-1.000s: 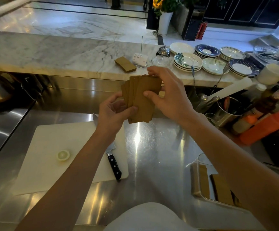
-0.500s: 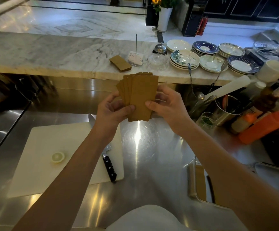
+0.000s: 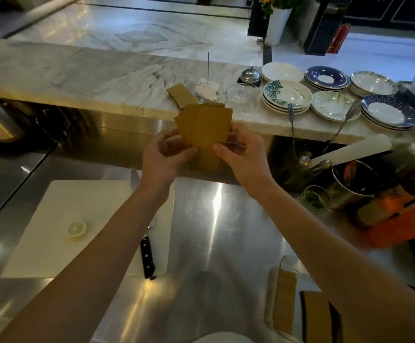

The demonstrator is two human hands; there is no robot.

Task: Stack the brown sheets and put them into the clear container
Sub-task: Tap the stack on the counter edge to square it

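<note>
Several brown sheets (image 3: 207,129) stand upright in a slightly fanned bundle above the steel counter. My left hand (image 3: 163,158) pinches their lower left edge and my right hand (image 3: 242,155) grips the lower right edge. Another small pile of brown sheets (image 3: 180,96) lies on the marble ledge behind. The clear container (image 3: 279,290) sits at the lower right, partly under my right forearm, with brown sheets (image 3: 315,315) lying inside it.
A white cutting board (image 3: 53,233) with a lemon slice (image 3: 76,229) and a black-handled knife (image 3: 147,258) lies at the left. Stacked plates (image 3: 287,95), a receipt spike (image 3: 207,87), a metal pot (image 3: 355,181) and an orange bottle (image 3: 404,226) crowd the right.
My right hand came down from the top of the bundle to its lower right edge, and the fanned sheets have been squeezed closer together. The view shifted slightly.
</note>
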